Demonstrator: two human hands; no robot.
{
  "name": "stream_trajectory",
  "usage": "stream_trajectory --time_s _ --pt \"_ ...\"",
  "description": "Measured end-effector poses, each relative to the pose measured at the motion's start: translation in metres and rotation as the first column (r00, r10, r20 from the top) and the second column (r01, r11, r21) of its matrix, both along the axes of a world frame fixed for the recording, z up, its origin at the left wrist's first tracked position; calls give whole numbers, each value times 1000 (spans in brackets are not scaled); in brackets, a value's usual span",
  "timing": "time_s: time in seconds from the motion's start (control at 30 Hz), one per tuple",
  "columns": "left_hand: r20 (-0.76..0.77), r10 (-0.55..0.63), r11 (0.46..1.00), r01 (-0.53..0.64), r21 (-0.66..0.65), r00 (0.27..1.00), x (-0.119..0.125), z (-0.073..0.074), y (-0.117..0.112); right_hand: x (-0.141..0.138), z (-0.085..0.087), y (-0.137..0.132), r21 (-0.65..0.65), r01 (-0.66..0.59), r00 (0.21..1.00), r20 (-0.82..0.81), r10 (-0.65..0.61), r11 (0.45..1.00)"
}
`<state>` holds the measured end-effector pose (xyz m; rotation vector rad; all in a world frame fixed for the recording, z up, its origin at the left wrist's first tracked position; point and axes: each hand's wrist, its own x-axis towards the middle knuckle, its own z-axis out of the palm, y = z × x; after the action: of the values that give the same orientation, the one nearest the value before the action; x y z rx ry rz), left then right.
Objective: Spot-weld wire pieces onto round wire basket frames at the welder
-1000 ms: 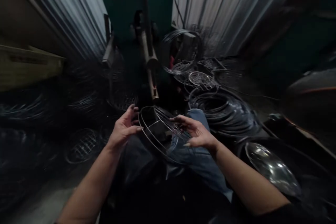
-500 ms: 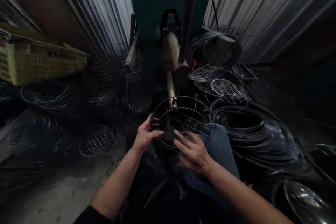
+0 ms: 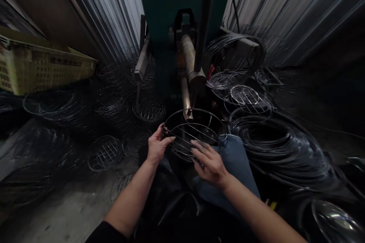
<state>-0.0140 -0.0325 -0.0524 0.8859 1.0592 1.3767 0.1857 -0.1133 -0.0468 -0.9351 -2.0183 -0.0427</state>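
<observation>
A round wire rack (image 3: 190, 124), with a larger outer ring and parallel wires across a smaller ring, is in front of me at the lower electrode of a spot welder (image 3: 187, 98). My left hand (image 3: 158, 145) grips its left rim between thumb and fingers. My right hand (image 3: 209, 162) is at the rack's near right side, with its fingers stretched out over the wires and slightly blurred. Whether those fingertips touch the wires, I cannot tell. The welder's thick upper arm (image 3: 191, 55) reaches toward me above the rack.
Coils of wire (image 3: 285, 155) and a finished-looking round rack (image 3: 246, 97) lie on the right. Left of me are stacked wire rings (image 3: 110, 102), a gridded round rack (image 3: 105, 153) and a yellow crate (image 3: 48, 64). A shiny metal bowl-like piece (image 3: 336, 220) is at lower right.
The rack has dropped slightly and its far rim now sits at the lower electrode's tip. My right hand's fingers have lifted and straightened a little. My left hand keeps its hold.
</observation>
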Motion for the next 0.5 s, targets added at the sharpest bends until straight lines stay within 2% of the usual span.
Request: stream_trajectory --time_s 0.03,0.1,0.13,0.17,0.2,0.27,0.3,0.37,0.5 --pt "32 18 1000 -18 -15 999 1 0 0 3 0 -3 59 64 996 -65 -60 996" --pt "100 83 995 -77 -63 992 3 -2 1 11 -2 -5 93 291 944 -187 -270 952" --pt "131 117 990 -105 -93 984 4 -3 3 16 -5 -4 34 416 887 -236 -397 909" --pt "156 144 985 -126 -121 977 6 -5 5 21 -8 -1 -82 502 822 -265 -504 861" --pt "171 164 980 -140 -142 972 7 -6 7 26 -11 4 -240 530 766 -277 -581 813" --pt "166 178 976 -154 -152 970 9 -6 11 34 -15 18 -537 444 704 -286 -650 717" --pt "149 178 977 -157 -145 973 10 -5 13 36 -16 25 -623 380 687 -305 -660 684" --pt "97 164 979 -149 -139 982 11 1 13 39 -13 38 -677 300 665 -357 -656 672" --pt "-11 78 968 -78 -237 997 7 20 4 38 9 44 -656 256 683 -397 -613 710"
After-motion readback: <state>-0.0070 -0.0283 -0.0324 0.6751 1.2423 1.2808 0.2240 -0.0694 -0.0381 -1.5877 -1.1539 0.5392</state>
